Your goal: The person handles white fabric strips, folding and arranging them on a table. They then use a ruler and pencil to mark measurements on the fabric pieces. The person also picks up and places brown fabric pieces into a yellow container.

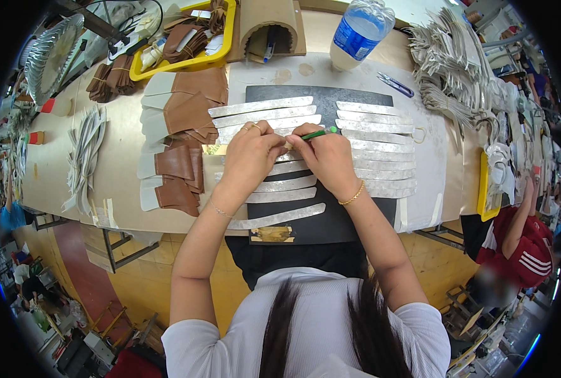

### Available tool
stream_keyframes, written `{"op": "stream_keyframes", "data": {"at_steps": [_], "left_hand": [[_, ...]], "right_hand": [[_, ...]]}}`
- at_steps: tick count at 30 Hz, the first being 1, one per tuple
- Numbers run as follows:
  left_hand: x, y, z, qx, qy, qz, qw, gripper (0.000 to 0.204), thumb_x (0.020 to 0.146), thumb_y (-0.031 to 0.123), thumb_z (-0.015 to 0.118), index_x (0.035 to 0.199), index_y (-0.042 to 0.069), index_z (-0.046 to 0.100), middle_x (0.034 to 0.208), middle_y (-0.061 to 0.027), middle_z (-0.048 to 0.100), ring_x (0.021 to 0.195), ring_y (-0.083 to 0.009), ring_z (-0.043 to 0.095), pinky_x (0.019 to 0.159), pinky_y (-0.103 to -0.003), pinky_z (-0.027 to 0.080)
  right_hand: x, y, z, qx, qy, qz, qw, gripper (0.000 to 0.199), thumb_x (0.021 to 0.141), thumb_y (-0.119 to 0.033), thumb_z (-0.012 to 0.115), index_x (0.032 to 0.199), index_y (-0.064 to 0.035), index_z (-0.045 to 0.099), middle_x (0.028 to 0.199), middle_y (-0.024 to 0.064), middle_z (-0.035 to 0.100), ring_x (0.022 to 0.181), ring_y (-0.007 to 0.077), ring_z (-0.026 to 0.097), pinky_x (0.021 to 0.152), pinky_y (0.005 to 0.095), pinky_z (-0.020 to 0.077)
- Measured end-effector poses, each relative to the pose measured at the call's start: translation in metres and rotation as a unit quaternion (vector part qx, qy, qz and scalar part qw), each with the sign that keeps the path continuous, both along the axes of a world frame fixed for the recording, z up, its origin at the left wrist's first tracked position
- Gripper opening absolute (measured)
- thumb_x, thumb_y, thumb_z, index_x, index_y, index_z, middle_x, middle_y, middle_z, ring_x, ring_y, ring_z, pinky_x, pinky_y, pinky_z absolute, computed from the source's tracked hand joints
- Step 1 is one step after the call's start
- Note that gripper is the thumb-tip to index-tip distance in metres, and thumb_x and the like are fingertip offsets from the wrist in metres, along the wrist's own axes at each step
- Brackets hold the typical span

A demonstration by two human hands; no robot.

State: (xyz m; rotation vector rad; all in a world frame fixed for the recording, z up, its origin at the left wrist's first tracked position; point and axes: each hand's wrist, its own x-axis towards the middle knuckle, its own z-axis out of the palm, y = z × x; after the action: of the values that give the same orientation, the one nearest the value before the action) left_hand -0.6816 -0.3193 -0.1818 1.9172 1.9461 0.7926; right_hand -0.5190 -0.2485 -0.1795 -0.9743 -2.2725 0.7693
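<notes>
Head view: left hand pressing a silver strip at dark mat centre; right hand fingers clenched on green pen. Strips fanned left and right of mat centre; share finished not discernible.

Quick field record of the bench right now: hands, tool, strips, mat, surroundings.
left hand: pressing on a silver strip at the mat's middle
right hand: gripping a green pen, tip by the left fingers
silver strips: curved, laid in two columns across the mat
dark mat: under the strips, on the table
brown leather pieces: left of the mat
water bottle: behind the mat, upright
yellow tray: rear left
</notes>
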Motion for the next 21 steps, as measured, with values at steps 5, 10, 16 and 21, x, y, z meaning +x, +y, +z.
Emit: {"op": "stream_keyframes", "data": {"at_steps": [5, 10, 16, 21], "left_hand": [[-0.001, 0.002, 0.002, -0.034, -0.021, 0.005, 0.999, 0.013, 0.077, 0.015, 0.077, 0.088, 0.008, 0.075, 0.086, -0.0058, 0.064, 0.084, -0.0264, 0.060, 0.074, -0.037, 0.049], [-0.012, 0.008, 0.012, -0.048, -0.076, 0.017, 0.996, 0.018, 0.079, 0.015, 0.077, 0.094, 0.005, 0.075, 0.088, -0.0072, 0.064, 0.085, -0.0235, 0.060, 0.076, -0.034, 0.049], [-0.013, 0.016, 0.009, -0.043, -0.043, 0.019, 0.998, 0.015, 0.081, 0.017, 0.075, 0.091, 0.006, 0.075, 0.090, -0.0060, 0.064, 0.089, -0.0256, 0.060, 0.079, -0.037, 0.049], [-0.007, 0.020, 0.006, -0.016, -0.029, 0.001, 0.999, 0.015, 0.080, 0.018, 0.076, 0.090, 0.006, 0.074, 0.090, -0.0054, 0.064, 0.089, -0.0252, 0.060, 0.079, -0.036, 0.049]], "right_hand": [[0.003, 0.009, 0.005, -0.073, 0.001, -0.008, 0.997, 0.021, 0.095, -0.024, 0.064, 0.091, -0.0041, 0.069, 0.069, 0.0094, 0.067, 0.062, 0.0219, 0.067, 0.057, 0.0308, 0.0491], [0.023, 0.024, 0.014, -0.178, 0.177, -0.110, 0.962, 0.028, 0.098, -0.028, 0.061, 0.092, -0.0014, 0.067, 0.071, 0.0103, 0.069, 0.064, 0.0169, 0.066, 0.061, 0.0288, 0.0486], [0.044, 0.020, 0.020, -0.193, 0.190, -0.137, 0.953, 0.032, 0.099, -0.030, 0.061, 0.090, 0.0004, 0.066, 0.073, 0.0085, 0.070, 0.068, 0.0145, 0.067, 0.063, 0.0264, 0.0489], [0.050, 0.016, 0.017, -0.194, 0.181, -0.140, 0.954, 0.031, 0.099, -0.029, 0.062, 0.091, 0.0008, 0.065, 0.073, 0.0096, 0.070, 0.068, 0.0149, 0.067, 0.065, 0.0262, 0.0495]]}}
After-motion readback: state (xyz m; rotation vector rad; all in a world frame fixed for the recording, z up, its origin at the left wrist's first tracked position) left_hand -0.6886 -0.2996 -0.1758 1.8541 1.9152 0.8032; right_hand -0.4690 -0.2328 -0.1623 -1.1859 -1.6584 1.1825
